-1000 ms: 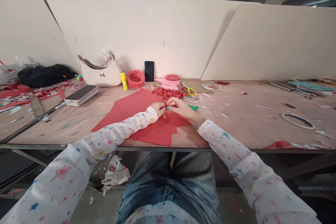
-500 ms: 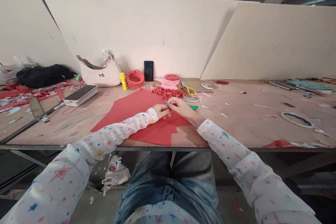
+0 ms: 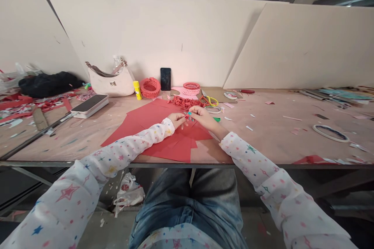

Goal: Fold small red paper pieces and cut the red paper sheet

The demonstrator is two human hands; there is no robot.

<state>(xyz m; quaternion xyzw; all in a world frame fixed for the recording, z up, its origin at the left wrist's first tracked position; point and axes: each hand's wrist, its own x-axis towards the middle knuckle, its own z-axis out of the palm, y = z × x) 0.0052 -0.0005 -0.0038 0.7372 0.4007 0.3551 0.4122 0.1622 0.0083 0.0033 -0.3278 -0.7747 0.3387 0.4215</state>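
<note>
My left hand [image 3: 178, 119] and my right hand [image 3: 201, 116] meet fingertip to fingertip above large red paper sheets [image 3: 154, 124]. Both are pinched closed, and whatever lies between the fingers is too small to make out. Just behind them is a pile of crumpled red paper pieces [image 3: 185, 102]. Yellow-handled scissors [image 3: 212, 101] and a roll of tape [image 3: 216, 109] sit behind my right hand. A green item [image 3: 216, 119] lies beside that hand, partly hidden.
Toward the back stand a glue stick [image 3: 137, 90], red paper rings [image 3: 150, 88], a black phone [image 3: 165, 79] and a white handbag [image 3: 111, 81]. A white-cased device [image 3: 90, 106] lies at left. Paper scraps dot the right side.
My left hand has shifted slightly up and its fingertips now point toward my right hand's. My right hand has risen a little.
</note>
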